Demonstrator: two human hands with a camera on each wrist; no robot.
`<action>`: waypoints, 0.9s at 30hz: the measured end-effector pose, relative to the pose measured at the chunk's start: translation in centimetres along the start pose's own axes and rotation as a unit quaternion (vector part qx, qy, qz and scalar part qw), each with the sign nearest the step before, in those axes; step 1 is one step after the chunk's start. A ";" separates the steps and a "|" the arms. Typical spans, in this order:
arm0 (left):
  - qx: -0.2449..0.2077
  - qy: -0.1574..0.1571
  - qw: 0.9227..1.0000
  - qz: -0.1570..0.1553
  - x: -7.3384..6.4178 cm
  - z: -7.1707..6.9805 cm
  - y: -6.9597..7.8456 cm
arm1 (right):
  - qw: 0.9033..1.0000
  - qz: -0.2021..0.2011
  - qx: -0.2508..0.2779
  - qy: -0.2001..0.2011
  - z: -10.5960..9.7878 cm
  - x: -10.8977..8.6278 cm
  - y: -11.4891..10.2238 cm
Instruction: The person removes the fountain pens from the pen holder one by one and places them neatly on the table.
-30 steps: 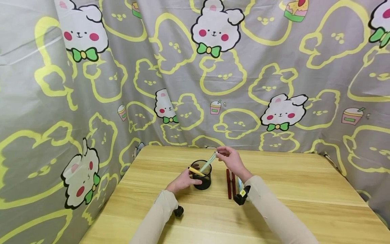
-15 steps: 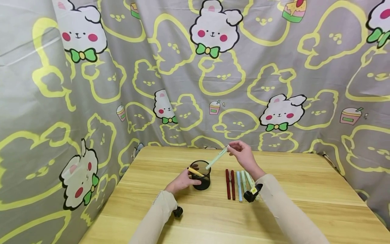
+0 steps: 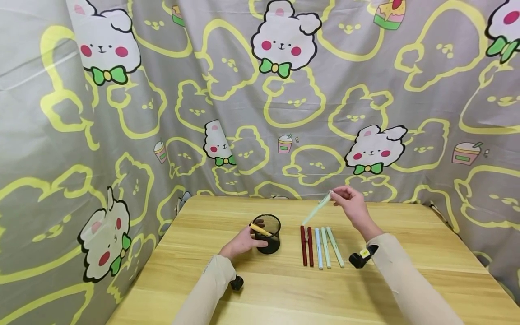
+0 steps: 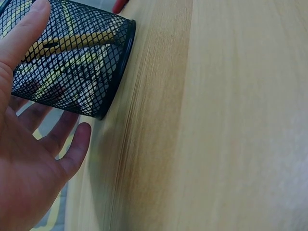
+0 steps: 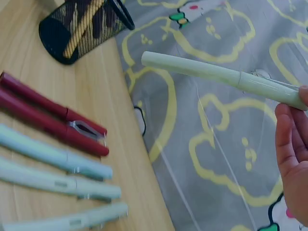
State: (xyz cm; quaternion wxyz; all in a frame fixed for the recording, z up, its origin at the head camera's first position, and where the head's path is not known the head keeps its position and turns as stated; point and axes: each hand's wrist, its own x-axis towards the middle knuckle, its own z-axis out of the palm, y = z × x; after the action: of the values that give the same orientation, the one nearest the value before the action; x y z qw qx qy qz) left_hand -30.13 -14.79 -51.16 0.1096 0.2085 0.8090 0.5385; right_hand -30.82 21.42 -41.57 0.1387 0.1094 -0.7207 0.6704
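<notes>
My left hand [image 3: 243, 241] holds the black mesh pen holder [image 3: 273, 246], thumb on the near side and fingers round the back. The pen holder stands upright with a yellow pen [image 3: 260, 229] leaning inside it. In the right wrist view my right hand [image 5: 294, 144] pinches a pale green capped pen [image 5: 202, 71] by its clip end. That pen hangs slanted in the air above the row, its free end pointing left and down. Beneath lie two dark red pens [image 3: 304, 246], a light blue pen [image 3: 319, 249] and two pale green pens [image 3: 326, 248], side by side.
The wooden table [image 3: 195, 289] bears everything. A grey curtain [image 3: 300, 171] with rabbit prints hangs behind the table's back edge and along the left. Small black wrist cameras [image 3: 358, 259] sit on both sleeves.
My right hand has drawn the pale green pen out of the pen holder and carried it right, over the row of pens. My left hand has stayed at the holder.
</notes>
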 end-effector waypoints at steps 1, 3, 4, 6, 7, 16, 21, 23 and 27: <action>0.001 0.000 1.000 0.001 0.0 0.0 0.0 | 1.000 0.001 0.002 0.004 -0.4 -0.1 0.1; 0.002 0.001 1.000 0.002 -0.1 0.0 0.1 | 1.000 0.002 0.012 0.008 -1.2 -0.2 0.4; 0.002 0.001 1.000 0.002 -0.1 0.0 0.1 | 1.000 0.003 0.018 0.008 -1.5 -0.3 0.5; 0.004 0.002 1.000 0.003 -0.1 0.0 0.1 | 0.999 0.009 0.036 0.006 -2.2 -0.4 0.6; 0.004 0.002 1.000 0.003 -0.1 0.0 0.1 | 0.999 0.012 0.042 0.004 -2.5 -0.4 0.7; -0.008 -0.002 1.000 -0.006 -0.1 -0.1 0.1 | 0.997 0.043 0.061 -0.023 -5.2 -0.7 1.8; -0.010 -0.004 1.000 -0.004 0.0 -0.1 0.0 | 0.996 0.072 0.034 -0.043 -6.3 -0.9 2.4; -0.010 -0.002 1.000 -0.002 0.0 -0.1 0.0 | 0.995 0.086 0.011 -0.054 -6.6 -0.9 2.8; -0.005 0.000 1.000 -0.004 0.0 0.0 0.0 | 0.990 0.109 -0.044 -0.082 -7.1 -1.0 3.9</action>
State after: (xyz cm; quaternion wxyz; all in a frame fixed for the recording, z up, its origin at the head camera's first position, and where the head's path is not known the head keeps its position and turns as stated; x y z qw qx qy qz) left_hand -30.15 -14.83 -51.18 0.1130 0.2054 0.8069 0.5423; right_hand -30.84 28.79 -45.09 0.0100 0.0782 -0.7658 0.6382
